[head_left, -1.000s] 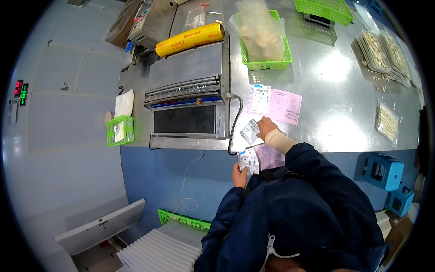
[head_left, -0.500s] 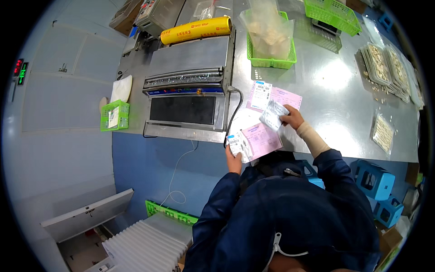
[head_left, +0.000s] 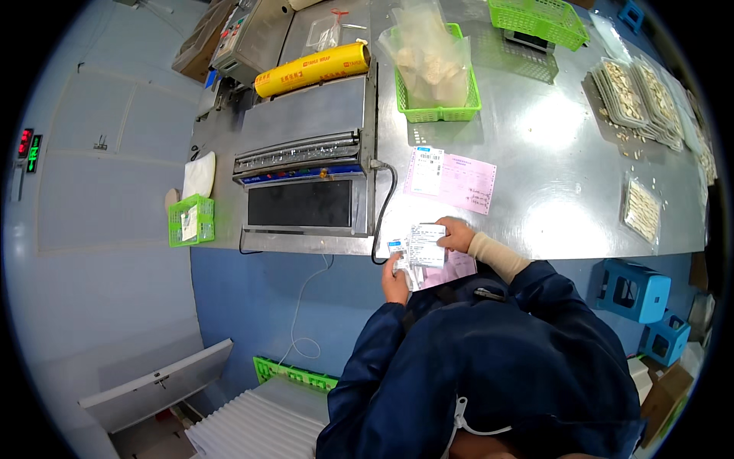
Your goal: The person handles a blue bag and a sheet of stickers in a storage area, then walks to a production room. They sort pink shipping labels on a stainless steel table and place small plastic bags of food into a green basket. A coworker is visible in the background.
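My right hand [head_left: 456, 235] pinches a white printed label sheet [head_left: 427, 249] by its right edge, near the table's front edge. Just left of it, my left hand [head_left: 394, 281] grips a smaller white label [head_left: 399, 251] with a barcode. A pink printed slip [head_left: 459, 268] shows partly under the label sheet, close to my body. Farther in on the steel table [head_left: 550, 191] lies another pink slip [head_left: 468, 183], with a white barcode label [head_left: 427, 170] over its left side.
A wrapping machine [head_left: 306, 145] with a yellow film roll [head_left: 313, 69] stands left, its black cable beside my hands. Behind the slips is a green basket [head_left: 440, 115] holding clear bags. Trays of pale pieces [head_left: 623, 96] sit at right; blue stools [head_left: 633, 291] stand below.
My right hand has brought the label sheet down and left, beside my left hand and over the near pink slip. The sheet now faces up flatter. The view has shifted slightly.
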Demonstrator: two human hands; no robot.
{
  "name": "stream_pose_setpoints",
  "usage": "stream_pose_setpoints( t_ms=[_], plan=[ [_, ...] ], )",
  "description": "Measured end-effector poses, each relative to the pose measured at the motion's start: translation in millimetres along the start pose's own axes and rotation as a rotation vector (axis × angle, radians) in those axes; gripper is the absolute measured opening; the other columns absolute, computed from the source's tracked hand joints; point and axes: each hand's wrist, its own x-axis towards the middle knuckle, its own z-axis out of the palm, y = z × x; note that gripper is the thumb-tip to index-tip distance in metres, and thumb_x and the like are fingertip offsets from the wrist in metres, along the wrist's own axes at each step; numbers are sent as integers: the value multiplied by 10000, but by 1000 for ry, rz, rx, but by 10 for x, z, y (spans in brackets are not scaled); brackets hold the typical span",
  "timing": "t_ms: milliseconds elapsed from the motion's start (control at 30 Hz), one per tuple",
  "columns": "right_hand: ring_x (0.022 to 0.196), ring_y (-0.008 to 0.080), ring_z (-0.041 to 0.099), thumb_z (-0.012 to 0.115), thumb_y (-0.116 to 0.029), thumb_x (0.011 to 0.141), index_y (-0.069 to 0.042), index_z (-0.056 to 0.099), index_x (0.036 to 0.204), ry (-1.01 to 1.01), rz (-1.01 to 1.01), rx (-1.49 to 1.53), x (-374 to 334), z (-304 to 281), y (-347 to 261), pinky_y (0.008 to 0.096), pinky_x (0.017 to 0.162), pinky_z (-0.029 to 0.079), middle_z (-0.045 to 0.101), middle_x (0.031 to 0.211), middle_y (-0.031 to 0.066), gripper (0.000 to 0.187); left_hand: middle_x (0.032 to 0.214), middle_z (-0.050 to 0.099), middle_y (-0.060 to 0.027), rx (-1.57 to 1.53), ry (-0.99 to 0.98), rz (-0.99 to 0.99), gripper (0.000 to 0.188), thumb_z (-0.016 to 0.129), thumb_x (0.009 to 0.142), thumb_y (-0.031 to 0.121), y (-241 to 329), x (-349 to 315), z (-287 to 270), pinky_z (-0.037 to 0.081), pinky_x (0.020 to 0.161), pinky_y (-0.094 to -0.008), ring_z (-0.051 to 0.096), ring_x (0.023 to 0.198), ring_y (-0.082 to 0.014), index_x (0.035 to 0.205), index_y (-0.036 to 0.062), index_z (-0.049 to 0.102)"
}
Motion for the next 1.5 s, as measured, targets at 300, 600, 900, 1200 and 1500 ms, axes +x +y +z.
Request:
stream_pose_setpoints(
  t_ms=[300, 600, 900, 1200, 1500],
  plan=[
    [717, 194, 556, 612, -82, 679, -18, 569, 959, -143, -99, -204, 124, 174, 21, 300, 638, 456, 572, 789, 118, 291, 969, 591, -49, -474, -150, -379, 278, 542, 871, 208, -302, -9, 117, 429, 741, -247, 541, 822, -103, 1045, -10, 542],
    [729, 238, 606, 605, -165, 728, -46, 591, 959, 185, -208, -380, 753, -649, -53, 321, 679, 481, 632, 808, 124, 261, 1060, 579, -87, -850, -59, -503, 262, 495, 883, 139, 89, 72, 83, 450, 814, -316, 572, 935, -187, 1106, 2, 494],
    [955, 353, 499, 665, -172, 608, -38, 555, 997, 365, -204, -852, 1427, -1314, -100, 394, 857, 413, 539, 995, 185, 426, 1082, 564, -83, -874, -72, -542, 300, 512, 868, 149, -197, 283, 161, 398, 860, -315, 532, 981, -177, 1124, -3, 486],
    [1018, 287, 465, 723, -328, 598, -52, 489, 1039, 344, -27, -1304, 1324, -1060, -491, 369, 831, 417, 501, 1046, 119, 570, 1161, 519, -108, -952, 13, -530, 333, 469, 878, 127, 215, 179, 258, 382, 917, -341, 502, 1063, -210, 1180, -11, 439],
    [941, 349, 546, 653, -253, 655, -24, 539, 1064, 339, -8, -903, 1518, -1345, 41, 389, 830, 438, 579, 1007, 208, 482, 1157, 513, -86, -1083, 107, -522, 332, 487, 867, 120, 214, 249, 276, 375, 928, -362, 495, 1068, -224, 1184, 37, 429]
  ],
)
